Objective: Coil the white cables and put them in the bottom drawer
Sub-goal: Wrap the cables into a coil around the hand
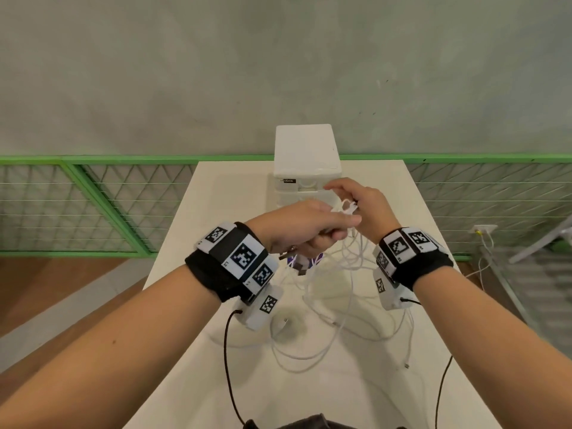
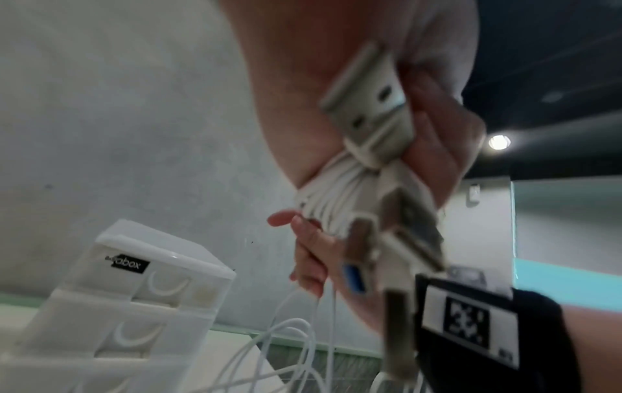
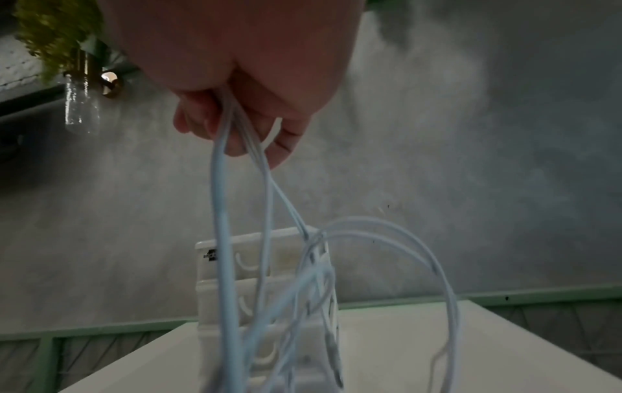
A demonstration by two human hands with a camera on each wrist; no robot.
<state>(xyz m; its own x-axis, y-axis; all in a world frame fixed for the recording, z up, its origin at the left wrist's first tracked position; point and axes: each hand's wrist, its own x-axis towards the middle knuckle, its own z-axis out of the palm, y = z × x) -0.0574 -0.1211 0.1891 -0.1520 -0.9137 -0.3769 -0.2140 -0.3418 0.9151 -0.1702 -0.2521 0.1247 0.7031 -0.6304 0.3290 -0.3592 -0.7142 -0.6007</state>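
Both hands are raised together above the white table [image 1: 216, 212], in front of the white drawer unit [image 1: 305, 156]. My left hand [image 1: 309, 224] grips a bunch of white cables [image 2: 340, 196] with several USB plugs [image 2: 373, 111] sticking out below the fist. My right hand [image 1: 356, 205] pinches several cable strands [image 3: 235, 127] at its fingertips, close to the left hand. Loose loops of the white cables [image 1: 349, 292] hang from both hands onto the table. In the right wrist view the strands [image 3: 266, 239] drop in front of the drawer unit [image 3: 256, 266], whose drawers look closed.
A green mesh railing [image 1: 93, 205] runs behind the table in front of a grey wall. Black sensor wires [image 1: 229, 351] trail from the wrist bands toward my body. A wall socket with a cord [image 1: 484, 230] sits at the right. Brown floor lies to the left.
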